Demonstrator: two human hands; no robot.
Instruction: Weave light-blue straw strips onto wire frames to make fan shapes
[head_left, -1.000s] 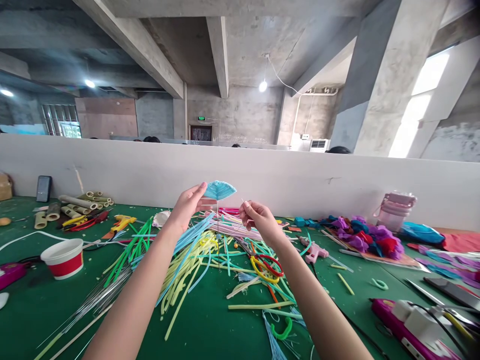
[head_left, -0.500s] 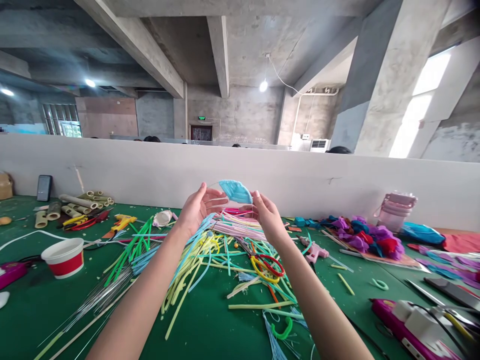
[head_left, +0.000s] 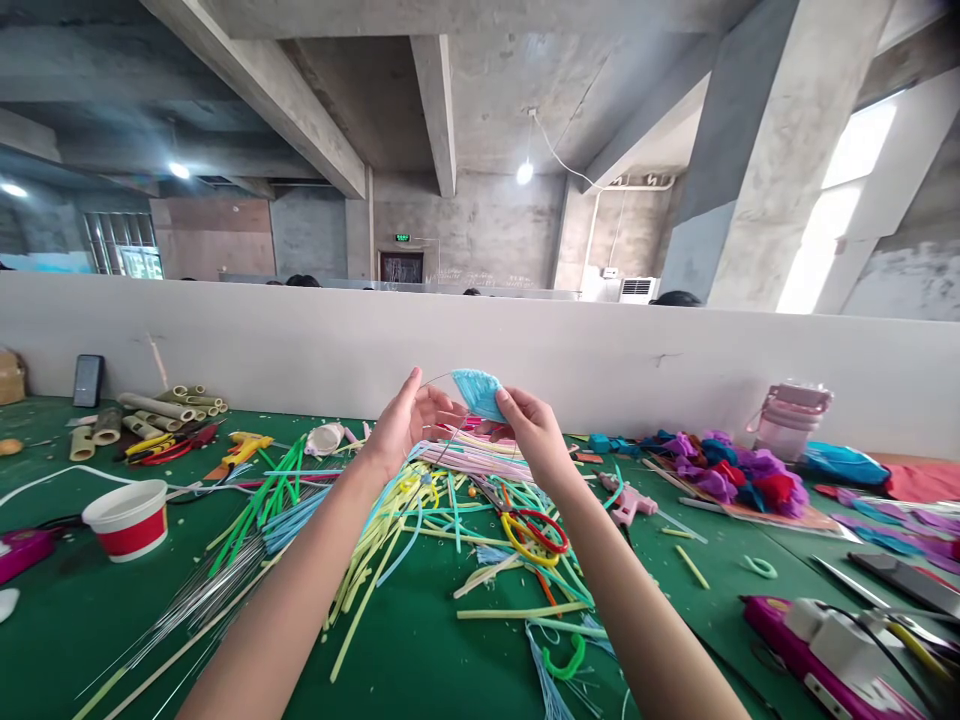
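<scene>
A small light-blue fan-shaped piece (head_left: 477, 393) with a ribbed, fabric-like surface is held up above the table. My right hand (head_left: 529, 420) is closed on its lower right edge, thumb on the near face. On the left, my left hand (head_left: 412, 420) has its thumb raised and its fingers stretched apart beside the piece. A thin wire (head_left: 436, 379) runs from the piece's left corner toward that thumb; whether it touches the hand I cannot tell. Below both hands lie pale pink strips (head_left: 480, 458) and yellow strips (head_left: 367, 545).
Scissors (head_left: 534, 535) with red and yellow handles lie among the strips. A white-and-red cup (head_left: 129, 518) and a yellow glue gun (head_left: 246, 448) are left. A pink glue gun (head_left: 630, 500), purple fabric pieces (head_left: 720, 485), a power strip (head_left: 795, 640) and a bottle (head_left: 791, 425) are right.
The blue piece has shifted slightly right and turned, with its right part now under my right thumb. My left hand has moved a little to the right.
</scene>
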